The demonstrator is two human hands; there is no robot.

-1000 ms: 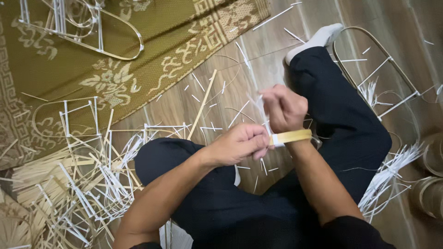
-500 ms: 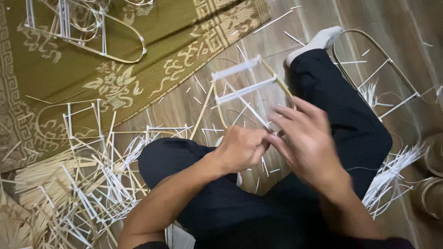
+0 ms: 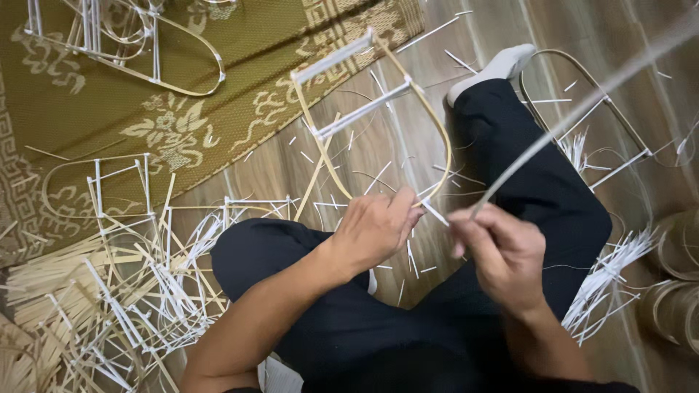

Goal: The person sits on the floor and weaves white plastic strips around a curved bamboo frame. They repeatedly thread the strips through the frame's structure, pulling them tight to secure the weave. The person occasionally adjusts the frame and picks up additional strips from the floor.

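I sit cross-legged on a wooden floor in dark trousers. My left hand (image 3: pixel 375 229) grips the near end of a U-shaped bamboo frame (image 3: pixel 422 109) with two white cross bars, which points away from me. My right hand (image 3: pixel 502 251) pinches a long thin bamboo strip (image 3: pixel 575 116) that runs up to the top right corner. The strip's lower end meets the frame's near end between my two hands.
A pile of white and tan bamboo strips (image 3: pixel 124 291) lies at my left. Finished frames rest on an olive patterned mat (image 3: pixel 145 94), and another frame (image 3: pixel 582 94) lies right of my leg. Coiled strip rolls (image 3: pixel 677 276) sit at the right edge.
The frame has swung away from me and now points farther up the view. My right hand has let go of the frame's end and taken up a long thin strip.
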